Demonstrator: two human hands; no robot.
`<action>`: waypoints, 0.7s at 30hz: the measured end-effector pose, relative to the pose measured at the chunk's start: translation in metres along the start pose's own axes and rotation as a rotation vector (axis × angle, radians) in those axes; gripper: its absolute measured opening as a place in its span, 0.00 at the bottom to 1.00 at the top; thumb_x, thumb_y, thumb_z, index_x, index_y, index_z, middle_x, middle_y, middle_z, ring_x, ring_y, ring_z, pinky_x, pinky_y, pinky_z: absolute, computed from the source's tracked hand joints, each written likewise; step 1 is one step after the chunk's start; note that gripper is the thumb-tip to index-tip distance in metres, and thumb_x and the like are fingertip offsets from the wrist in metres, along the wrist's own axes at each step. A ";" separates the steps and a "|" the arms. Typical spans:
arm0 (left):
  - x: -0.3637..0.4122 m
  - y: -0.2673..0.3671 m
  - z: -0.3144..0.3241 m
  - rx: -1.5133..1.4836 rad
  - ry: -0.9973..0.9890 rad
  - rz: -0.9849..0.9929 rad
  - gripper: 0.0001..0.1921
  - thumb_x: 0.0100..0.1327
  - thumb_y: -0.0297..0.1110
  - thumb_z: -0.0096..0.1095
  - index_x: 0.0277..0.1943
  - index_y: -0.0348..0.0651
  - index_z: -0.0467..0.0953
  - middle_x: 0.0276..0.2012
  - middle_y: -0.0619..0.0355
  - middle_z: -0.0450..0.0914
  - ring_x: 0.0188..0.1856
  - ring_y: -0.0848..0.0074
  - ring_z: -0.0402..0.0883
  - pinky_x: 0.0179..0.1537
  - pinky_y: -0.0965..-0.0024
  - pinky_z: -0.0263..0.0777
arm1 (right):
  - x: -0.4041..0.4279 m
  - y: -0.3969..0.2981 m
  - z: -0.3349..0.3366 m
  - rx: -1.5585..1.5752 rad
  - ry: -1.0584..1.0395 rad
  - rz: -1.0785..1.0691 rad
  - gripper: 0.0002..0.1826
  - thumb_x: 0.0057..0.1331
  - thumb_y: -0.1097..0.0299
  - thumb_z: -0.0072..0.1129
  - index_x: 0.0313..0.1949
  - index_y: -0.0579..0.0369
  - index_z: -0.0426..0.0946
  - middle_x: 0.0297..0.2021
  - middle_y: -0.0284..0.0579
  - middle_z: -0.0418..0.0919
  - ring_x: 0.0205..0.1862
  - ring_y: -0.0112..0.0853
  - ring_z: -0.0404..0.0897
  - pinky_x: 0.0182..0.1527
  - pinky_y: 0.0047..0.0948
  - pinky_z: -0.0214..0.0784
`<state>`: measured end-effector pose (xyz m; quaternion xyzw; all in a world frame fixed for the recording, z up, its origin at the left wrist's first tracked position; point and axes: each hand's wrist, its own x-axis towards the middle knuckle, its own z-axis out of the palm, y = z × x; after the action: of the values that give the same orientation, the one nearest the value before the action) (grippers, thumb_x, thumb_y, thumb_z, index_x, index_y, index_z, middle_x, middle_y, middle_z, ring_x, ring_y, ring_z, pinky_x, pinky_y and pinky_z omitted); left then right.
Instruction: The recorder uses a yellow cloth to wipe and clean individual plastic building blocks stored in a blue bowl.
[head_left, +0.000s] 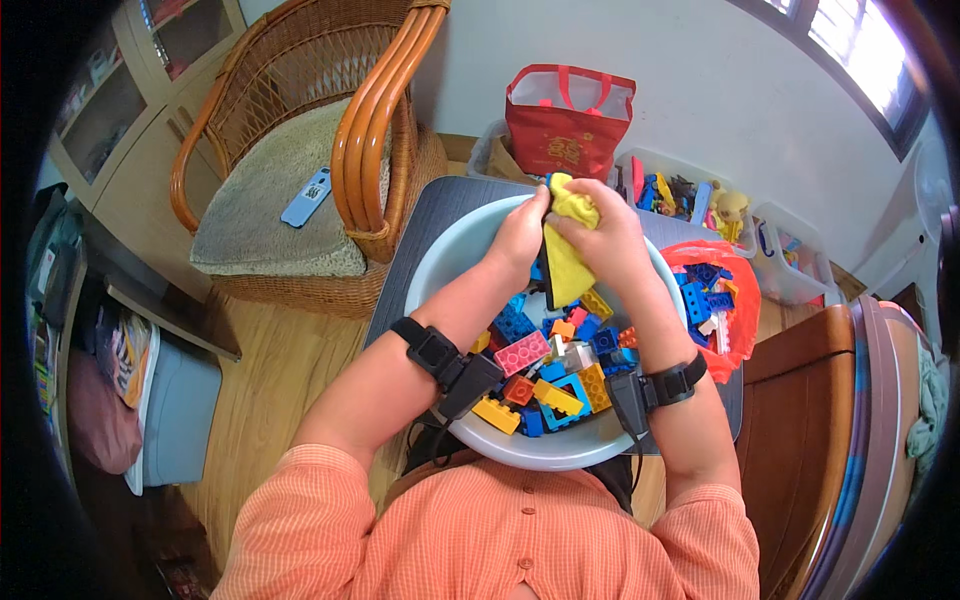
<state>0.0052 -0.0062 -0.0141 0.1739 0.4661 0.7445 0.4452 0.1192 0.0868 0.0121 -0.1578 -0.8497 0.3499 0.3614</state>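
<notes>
Above the far side of a pale blue plastic basin (427, 277), my right hand (611, 232) grips a yellow cloth (568, 266) with a dark edge, bunched at its top and hanging down. My left hand (523, 232) is closed at the cloth's left edge, near a bit of blue at the top; whether it pinches a toy brick there is hidden. Below both hands the basin holds many toy building bricks, among them a pink brick (523, 353), a yellow brick (557, 397) and an orange-yellow brick (594, 388).
The basin stands on a dark table (442, 196). At its right lies a red plastic bag (739, 345) with more bricks. Behind are a red gift bag (566, 135) and clear toy bins (795, 281). A wicker chair (375, 120) bearing a phone (306, 198) stands left, a wooden panel (802, 420) right.
</notes>
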 end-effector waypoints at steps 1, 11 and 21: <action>0.001 -0.003 0.000 0.016 -0.024 0.046 0.20 0.82 0.44 0.45 0.63 0.39 0.74 0.57 0.53 0.81 0.57 0.69 0.83 0.59 0.62 0.75 | 0.002 0.006 0.002 -0.035 0.076 -0.010 0.21 0.59 0.66 0.72 0.51 0.56 0.80 0.45 0.53 0.83 0.49 0.50 0.83 0.52 0.42 0.76; 0.012 -0.003 -0.008 -0.106 -0.082 0.154 0.22 0.78 0.34 0.52 0.70 0.35 0.69 0.60 0.54 0.80 0.60 0.71 0.80 0.63 0.66 0.72 | 0.003 0.012 -0.002 -0.038 -0.003 -0.066 0.21 0.56 0.68 0.73 0.49 0.54 0.80 0.45 0.54 0.82 0.50 0.50 0.82 0.53 0.43 0.75; 0.009 -0.007 -0.003 -0.055 -0.097 0.125 0.21 0.79 0.40 0.52 0.67 0.38 0.72 0.59 0.54 0.82 0.57 0.74 0.83 0.59 0.67 0.76 | 0.002 0.009 -0.004 -0.029 0.043 0.046 0.21 0.55 0.64 0.76 0.46 0.57 0.80 0.42 0.53 0.83 0.47 0.48 0.84 0.50 0.41 0.76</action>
<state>0.0014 0.0007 -0.0233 0.2263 0.4118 0.7738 0.4248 0.1213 0.0962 0.0082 -0.1901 -0.8428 0.3424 0.3693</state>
